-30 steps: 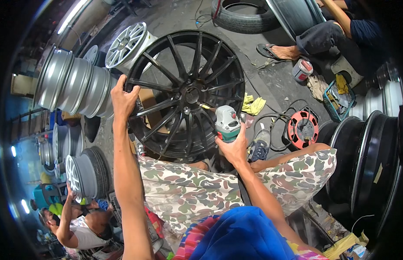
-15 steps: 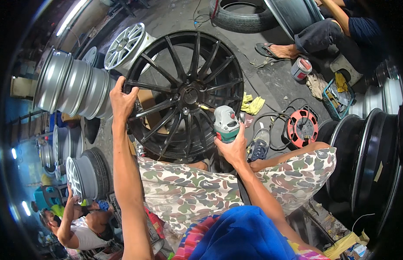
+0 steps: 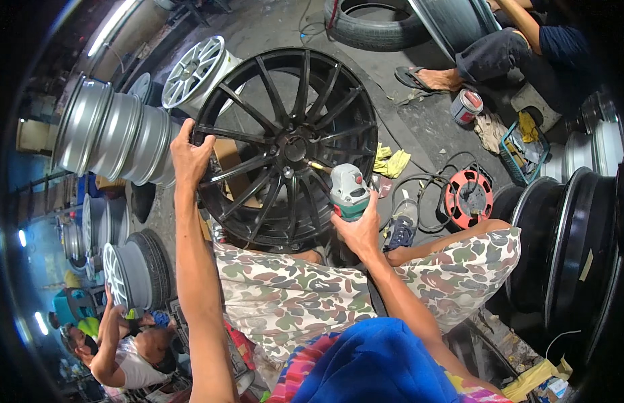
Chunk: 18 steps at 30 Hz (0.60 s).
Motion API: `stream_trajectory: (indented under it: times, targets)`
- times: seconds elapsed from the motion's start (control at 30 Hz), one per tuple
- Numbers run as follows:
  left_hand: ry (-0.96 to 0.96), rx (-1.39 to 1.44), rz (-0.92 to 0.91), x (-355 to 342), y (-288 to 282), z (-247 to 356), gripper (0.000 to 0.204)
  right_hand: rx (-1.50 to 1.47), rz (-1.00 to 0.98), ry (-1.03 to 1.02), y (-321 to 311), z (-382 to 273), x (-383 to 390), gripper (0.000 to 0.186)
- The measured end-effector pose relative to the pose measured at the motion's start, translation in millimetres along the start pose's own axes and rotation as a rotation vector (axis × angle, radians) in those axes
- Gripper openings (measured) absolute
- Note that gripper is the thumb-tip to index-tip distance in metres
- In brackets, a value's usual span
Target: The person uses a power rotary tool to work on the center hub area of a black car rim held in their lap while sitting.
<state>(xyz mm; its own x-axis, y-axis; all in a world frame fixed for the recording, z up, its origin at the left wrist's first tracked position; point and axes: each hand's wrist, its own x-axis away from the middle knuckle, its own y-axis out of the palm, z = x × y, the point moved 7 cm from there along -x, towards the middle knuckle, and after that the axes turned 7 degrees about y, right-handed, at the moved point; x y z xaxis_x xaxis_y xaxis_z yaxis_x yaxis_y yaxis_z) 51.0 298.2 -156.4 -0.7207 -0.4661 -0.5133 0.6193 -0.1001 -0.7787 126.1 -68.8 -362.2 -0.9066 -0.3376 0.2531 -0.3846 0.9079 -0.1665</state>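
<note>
A black multi-spoke car wheel rim (image 3: 300,101) stands before my knees, its spoked face toward me. My left hand (image 3: 189,151) is closed on its left edge, thumb on the face and fingers around the outside. In my right hand (image 3: 360,225) is a grey and green die grinder (image 3: 350,185), gripped from below. Its thin shaft ends in a small pale tip near the hub, at the lower right spokes. Whether the tip touches the metal I cannot tell.
Silver wheel rims (image 3: 90,127) are stacked at left, beside a white rim (image 3: 194,70). To the right lie an orange cable reel (image 3: 467,197), yellow gloves (image 3: 391,162), a paint can (image 3: 467,106), a teal basket (image 3: 523,176) and black rims (image 3: 567,248). Co-workers sit at upper right and lower left.
My hands, the die grinder and the black wheel rim look almost unmoved. At lower left the co-worker's raised arm and head have shifted slightly.
</note>
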Motion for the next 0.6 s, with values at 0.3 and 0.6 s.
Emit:
stream_trajectory:
  times: [0.3, 0.6]
  targets:
    - [0.019, 0.012, 0.001, -0.7, -0.8, 0.8, 0.025, 0.021, -0.023, -0.050, -2.7, -1.7, -5.0, 0.084]
    - [0.020, -0.025, -0.005, 0.1, -0.1, -0.3, 0.026, 0.027, -0.006, -0.056, -1.9, -16.8, -10.1, 0.080]
